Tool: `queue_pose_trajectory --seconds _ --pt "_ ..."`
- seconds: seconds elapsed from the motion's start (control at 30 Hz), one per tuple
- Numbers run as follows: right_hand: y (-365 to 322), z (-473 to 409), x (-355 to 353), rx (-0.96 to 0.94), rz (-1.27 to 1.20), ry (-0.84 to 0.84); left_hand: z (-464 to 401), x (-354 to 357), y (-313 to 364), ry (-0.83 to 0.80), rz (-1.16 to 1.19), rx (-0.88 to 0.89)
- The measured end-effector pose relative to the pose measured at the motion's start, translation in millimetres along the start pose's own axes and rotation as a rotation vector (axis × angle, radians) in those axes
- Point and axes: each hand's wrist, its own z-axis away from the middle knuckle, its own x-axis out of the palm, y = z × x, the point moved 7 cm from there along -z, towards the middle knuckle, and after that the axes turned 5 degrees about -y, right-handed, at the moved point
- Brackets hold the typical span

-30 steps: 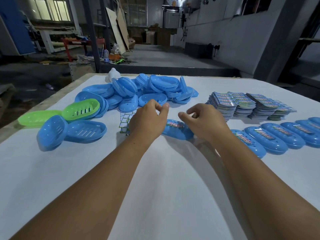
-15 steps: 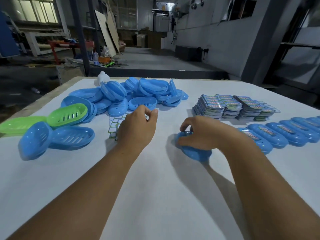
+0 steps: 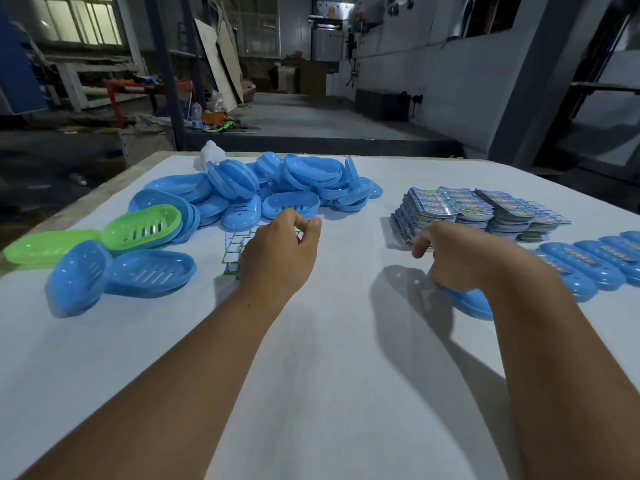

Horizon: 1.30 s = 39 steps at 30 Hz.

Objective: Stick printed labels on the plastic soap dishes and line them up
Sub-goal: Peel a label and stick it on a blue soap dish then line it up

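Across the far left of the white-covered table (image 3: 329, 375) lies a loose heap of blue soap dishes (image 3: 277, 188), oval, glossy plastic, some nested, some on edge; their number cannot be counted. Nearer the left edge sit two green dishes (image 3: 142, 227), one with a slotted floor, and two more blue slotted dishes (image 3: 149, 271), one tipped on its side against the other. A white object (image 3: 211, 154) stands behind the heap; its nature cannot be told.

Near the table's middle, a sheet of label backing (image 3: 235, 249) with a green grid of emptied cells lies flat, partly covered by the left hand (image 3: 280, 258). That hand hovers over the sheet with thumb and forefinger tips pinched together; whether a label is between them cannot be told.

Far right of centre stand about three stacks of printed label sheets (image 3: 481, 213), multicoloured and fanned at the edges. Just below them, a row of labelled blue dishes (image 3: 588, 268) runs toward the right edge, side by side and touching; at least four show, the rest cut off by the frame.

The right hand (image 3: 460, 261) grips one blue soap dish (image 3: 471, 303) from above, fingers curled over it, forefinger extended. This dish rests on the table at the near end of the row, its top hidden by the hand and forearm.

Beyond the table, a concrete floor, boards and a steel column are visible.
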Motion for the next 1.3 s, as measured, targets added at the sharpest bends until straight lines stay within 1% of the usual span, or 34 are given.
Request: queue_pose_trajectory --seconds 0.07,0.13,0.23,0.3,0.4,0.47,0.5,0.6,0.73,0.83,0.93,1.0,1.07,1.13,1.17,1.2,1.23,1.27,1.3 --pt "-1.2 -1.6 2.6 -0.007 -0.017 -0.008 1.5 -0.8 1.3 -0.012 -0.014 0.004" --pt "-9.8 -4.1 5.2 -0.058 -0.052 0.008 3.7 -1.9 3.0 -0.025 -0.031 0.01" --pt "-40.6 -6.2 7.8 -0.23 -0.113 0.094 5.9 -5.5 5.0 -0.051 -0.106 0.026" --pt "-62.1 -6.1 13.1 -0.339 -0.15 0.137 5.4 -10.5 6.0 -0.052 -0.239 0.058" --pt "-77.6 -8.1 22.9 -0.398 -0.176 0.16 2.1 -24.2 1.8 -0.042 -0.558 0.089" --pt "-78.5 -10.9 26.1 -0.401 -0.182 0.162 -1.7 -38.3 -11.8 -0.077 -0.729 0.01" --pt "-77.5 -11.9 26.3 -0.397 -0.191 0.164 -3.2 -46.6 -21.3 -0.108 -0.774 -0.056" --pt "-76.9 -12.5 25.2 -0.402 -0.199 0.177 -2.8 -69.7 -47.8 -0.169 -0.786 -0.23" --pt "-81.2 -11.0 27.4 -0.423 -0.181 0.17 1.3 -79.0 -63.3 -0.236 -0.762 -0.305" --pt "-84.1 -10.6 29.3 -0.427 -0.179 0.14 3.6 -78.4 -65.1 -0.242 -0.702 -0.31" --pt "-89.0 -7.9 31.6 -0.455 -0.212 0.122 3.3 -78.0 -57.5 -0.194 -0.63 -0.283" --pt "-92.6 -5.6 33.3 -0.476 -0.253 0.119 0.9 -80.0 -48.2 -0.128 -0.573 -0.249" --pt "-94.4 -5.1 32.8 -0.483 -0.289 0.142 -2.9 -86.1 -32.4 0.015 -0.474 -0.147" --pt "-95.4 -5.0 30.6 -0.488 -0.331 0.19 -2.3 -96.0 -11.1 0.216 -0.278 0.053" --pt "-95.6 -5.1 29.4 -0.491 -0.362 0.212 -0.2 -99.7 -1.8 0.29 -0.175 0.149" --pt "-95.8 -5.4 28.4 -0.493 -0.393 0.236 1.8 -100.8 5.2 0.328 -0.076 0.223" --pt "-96.0 -5.6 27.4 -0.498 -0.418 0.265 2.5 -99.5 9.3 0.33 0.042 0.265" --pt "-96.4 -5.3 26.4 -0.509 -0.437 0.296 1.7 -96.0 10.1 0.3 0.178 0.265" --pt "-97.2 -4.6 25.7 -0.525 -0.463 0.319 -0.2 -90.3 8.6 0.25 0.317 0.227"
